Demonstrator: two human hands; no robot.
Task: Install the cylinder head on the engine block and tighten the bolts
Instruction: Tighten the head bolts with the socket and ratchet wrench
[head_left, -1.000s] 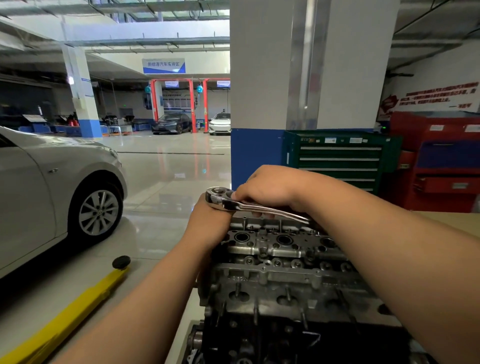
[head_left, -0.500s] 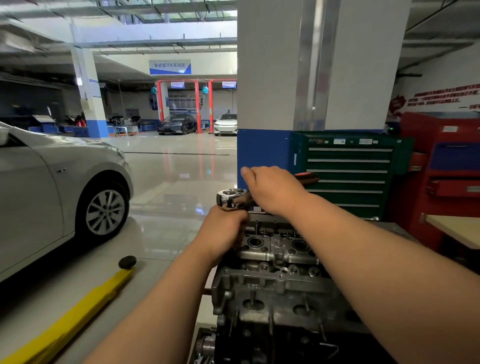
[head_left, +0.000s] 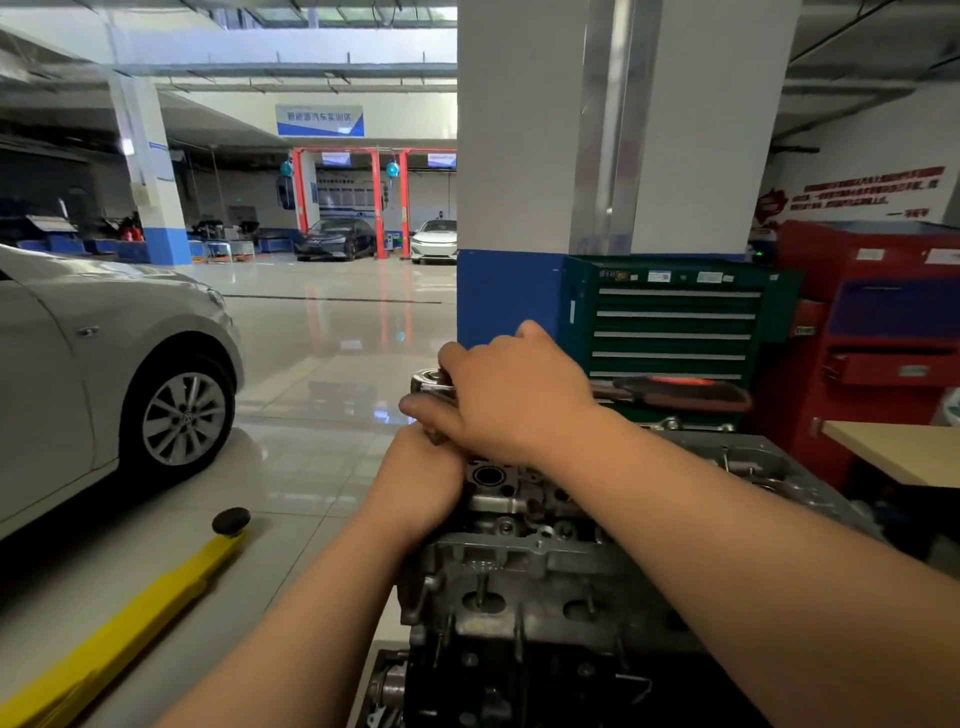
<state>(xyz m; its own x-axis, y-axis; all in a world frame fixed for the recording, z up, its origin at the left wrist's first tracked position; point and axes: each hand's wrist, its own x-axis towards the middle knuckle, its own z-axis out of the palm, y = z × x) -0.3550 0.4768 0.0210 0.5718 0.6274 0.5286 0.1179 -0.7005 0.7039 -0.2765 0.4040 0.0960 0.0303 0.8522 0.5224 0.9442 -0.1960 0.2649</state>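
A grey cast-metal cylinder head (head_left: 519, 561) sits on a dark engine block (head_left: 519, 675), low in the middle of the view. It looks heavy, rigid and probably oily, best lifted by its two ends. At its far left corner the right hand (head_left: 514, 395) curls over a chrome ratchet wrench (head_left: 428, 382). The left hand (head_left: 421, 478) sits just beneath, its fingers hidden, so I cannot tell its grip. Behind stand a green drawer cabinet (head_left: 670, 322) and a red tool cabinet (head_left: 883, 322), drawers closed, contents unseen.

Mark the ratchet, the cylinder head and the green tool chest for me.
ratchet (head_left: 427, 379): head view, on its shiny round drive end.
cylinder head (head_left: 519, 564): head view, on its near grey side wall.
green tool chest (head_left: 675, 325): head view, on its drawer fronts.
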